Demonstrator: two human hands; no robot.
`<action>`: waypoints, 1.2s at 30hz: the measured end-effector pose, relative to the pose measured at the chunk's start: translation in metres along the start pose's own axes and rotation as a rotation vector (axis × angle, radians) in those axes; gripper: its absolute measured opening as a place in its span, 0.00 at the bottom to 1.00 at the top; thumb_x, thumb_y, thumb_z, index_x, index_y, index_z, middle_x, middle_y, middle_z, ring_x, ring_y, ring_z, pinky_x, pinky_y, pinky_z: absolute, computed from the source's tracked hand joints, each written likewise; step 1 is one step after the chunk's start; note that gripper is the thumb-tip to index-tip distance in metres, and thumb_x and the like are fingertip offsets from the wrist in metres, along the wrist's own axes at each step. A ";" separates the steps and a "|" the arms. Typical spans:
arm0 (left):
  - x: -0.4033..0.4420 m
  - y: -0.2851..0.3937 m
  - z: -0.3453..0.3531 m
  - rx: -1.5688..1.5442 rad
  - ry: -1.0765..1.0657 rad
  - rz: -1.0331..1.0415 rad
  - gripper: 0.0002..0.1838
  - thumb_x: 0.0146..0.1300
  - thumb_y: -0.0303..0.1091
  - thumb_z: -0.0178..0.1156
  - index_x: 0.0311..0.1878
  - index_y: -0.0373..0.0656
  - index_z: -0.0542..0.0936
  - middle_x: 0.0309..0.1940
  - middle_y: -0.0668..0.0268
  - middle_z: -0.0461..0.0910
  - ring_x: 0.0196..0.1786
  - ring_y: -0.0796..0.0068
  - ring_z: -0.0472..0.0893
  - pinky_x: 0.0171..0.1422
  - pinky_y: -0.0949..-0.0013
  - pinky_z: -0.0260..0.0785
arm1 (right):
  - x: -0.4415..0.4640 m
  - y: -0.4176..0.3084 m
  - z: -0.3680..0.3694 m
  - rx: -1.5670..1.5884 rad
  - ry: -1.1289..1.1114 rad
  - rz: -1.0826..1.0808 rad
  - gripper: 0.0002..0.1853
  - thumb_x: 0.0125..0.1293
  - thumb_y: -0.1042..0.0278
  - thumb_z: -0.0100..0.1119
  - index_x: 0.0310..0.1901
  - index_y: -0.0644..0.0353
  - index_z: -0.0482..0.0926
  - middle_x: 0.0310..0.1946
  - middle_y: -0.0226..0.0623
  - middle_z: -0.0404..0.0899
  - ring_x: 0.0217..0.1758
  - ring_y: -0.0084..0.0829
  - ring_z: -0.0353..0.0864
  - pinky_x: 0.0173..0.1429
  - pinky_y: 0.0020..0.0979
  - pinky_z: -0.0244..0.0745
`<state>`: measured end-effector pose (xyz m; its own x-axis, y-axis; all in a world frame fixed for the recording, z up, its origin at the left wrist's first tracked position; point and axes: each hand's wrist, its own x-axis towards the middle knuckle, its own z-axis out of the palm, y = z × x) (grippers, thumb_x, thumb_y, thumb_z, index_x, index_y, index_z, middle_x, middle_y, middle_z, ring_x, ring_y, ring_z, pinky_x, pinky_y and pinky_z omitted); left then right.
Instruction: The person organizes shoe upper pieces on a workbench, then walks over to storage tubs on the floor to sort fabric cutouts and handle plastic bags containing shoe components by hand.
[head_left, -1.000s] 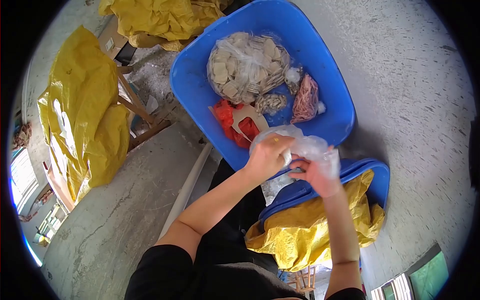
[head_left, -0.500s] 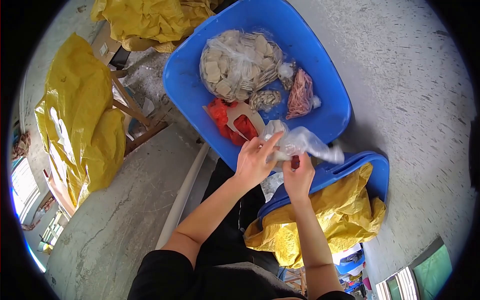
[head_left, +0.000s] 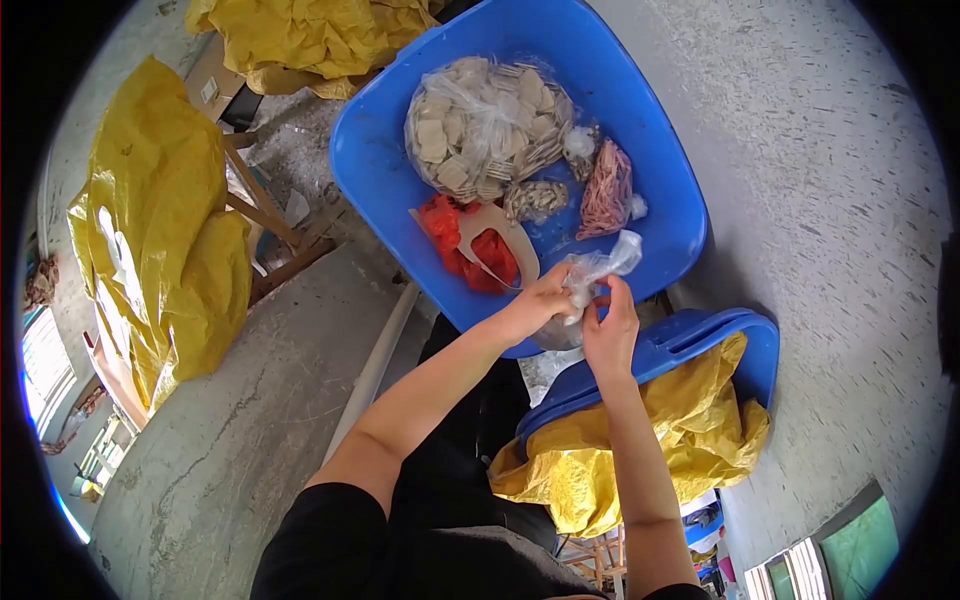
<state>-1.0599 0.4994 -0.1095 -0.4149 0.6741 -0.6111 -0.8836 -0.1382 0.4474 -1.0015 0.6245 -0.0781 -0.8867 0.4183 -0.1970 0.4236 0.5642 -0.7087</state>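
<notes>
A clear plastic bag (head_left: 600, 264) is gathered between my two hands over the near rim of a blue bin (head_left: 372, 190). My left hand (head_left: 545, 300) is closed around the bag from the left. The fingers of my right hand (head_left: 610, 325) pinch its twisted neck from the right; the bag's loose end sticks up and to the right. In the bin lie a large clear bag of beige square pieces (head_left: 490, 125), smaller bags of greyish pieces (head_left: 536, 201), a bag of pinkish strips (head_left: 606, 190) and a red plastic bag (head_left: 490, 250) beside a beige curved piece (head_left: 515, 240).
A second blue bin (head_left: 755, 365) with a yellow sack (head_left: 650, 430) stands near my right forearm. More yellow sacks (head_left: 160, 240) hang at the left over a wooden frame (head_left: 262, 205). A pale pipe (head_left: 375, 375) runs along the left of my legs.
Both hands have shifted slightly right. My left hand's extended fingers have closed around the bag, and the bag's loose end has swung from pointing right to pointing up.
</notes>
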 end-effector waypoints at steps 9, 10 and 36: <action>-0.010 -0.006 0.001 0.477 0.352 0.103 0.26 0.57 0.23 0.59 0.60 0.46 0.66 0.36 0.66 0.75 0.32 0.83 0.69 0.31 0.82 0.58 | 0.020 0.044 0.003 0.253 -0.543 0.331 0.16 0.54 0.80 0.49 0.45 0.63 0.74 0.34 0.39 0.81 0.31 0.33 0.78 0.37 0.31 0.72; -0.012 -0.006 0.004 0.624 0.432 0.089 0.25 0.57 0.24 0.59 0.59 0.46 0.67 0.38 0.66 0.75 0.33 0.83 0.69 0.32 0.82 0.59 | 0.020 0.045 0.004 0.264 -0.563 0.360 0.16 0.54 0.79 0.49 0.46 0.62 0.74 0.35 0.39 0.82 0.31 0.33 0.78 0.37 0.31 0.72; 0.127 0.077 -0.161 1.520 0.851 0.740 0.25 0.53 0.27 0.56 0.58 0.40 0.71 0.59 0.53 0.70 0.57 0.50 0.71 0.60 0.57 0.66 | 0.109 0.059 0.092 -0.067 -0.194 -0.118 0.11 0.58 0.74 0.57 0.44 0.60 0.79 0.35 0.41 0.80 0.34 0.44 0.79 0.40 0.37 0.74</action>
<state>-1.2157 0.4572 -0.2575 -0.9716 0.2324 0.0447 0.2167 0.7979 0.5624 -1.0904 0.6383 -0.2041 -0.9470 0.2057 -0.2467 0.3206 0.6495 -0.6894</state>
